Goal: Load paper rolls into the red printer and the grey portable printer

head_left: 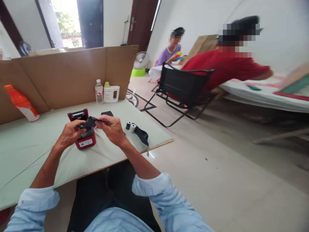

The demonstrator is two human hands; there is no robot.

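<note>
My left hand (pixel 69 134) and my right hand (pixel 113 129) meet over the table, both closed on a dark, thin, flexible strip of film (pixel 90 122) stretched between them. It looks like black ribbon; its exact kind is not clear. Just below it sits a small red and black printer (pixel 86 141) with a white label on its front and its lid (pixel 78 115) raised. My left hand partly covers the printer. Behind my right hand a small black object (pixel 107 113) lies on the table. Right of that hand are rolls (pixel 132 128) with a loose black ribbon (pixel 142 134) trailing off them.
A cardboard screen (pixel 72 75) borders the pale table (pixel 29 151) at the back. Before it stand an orange bottle (pixel 23 104), a clear bottle (pixel 98 93) and a white jug (pixel 111 94). To the right are a folding chair (pixel 185 80) and two people at another table.
</note>
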